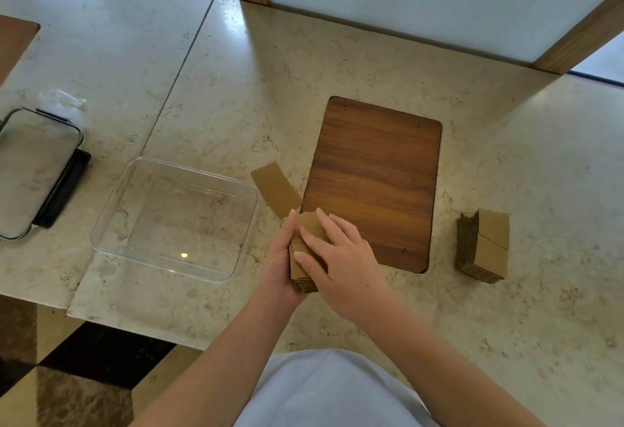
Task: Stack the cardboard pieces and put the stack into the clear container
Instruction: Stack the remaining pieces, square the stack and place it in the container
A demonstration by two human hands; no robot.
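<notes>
**Both hands on a stack of cardboard pieces beside the clear container**

The left hand (282, 257) cups a stack of cardboard pieces (304, 257) from its left side, fingers curled under and thumb up along the edge — a firm hold. The right hand (341, 257) lies over the top of the stack, its fingers spread and fairly straight, pressing down on the uppermost piece rather than curling round it. Both forearms reach in from six o'clock.

The pieces are plain brown corrugated card, cut as short strips; the fluted edges show at the stack's near end. One loose cardboard strip (275, 188) juts out at eleven o'clock from the hands, its near end tucked beneath the held pieces. A second cardboard stack (486, 246), thicker and with ragged fluted edges, stands on the marble countertop (506, 142) at three o'clock, well apart from the hands.

The clear container (175, 220) — a rectangular transparent tub with rounded corners — sits at nine o'clock, near the left hand, with nothing in it. Further out at nine o'clock lies its lid (35, 169), clear with dark clips. A wood-grain board (374, 183) with rounded corners lies at one o'clock, just beside the hands; the right hand overlaps its near-left corner.
</notes>
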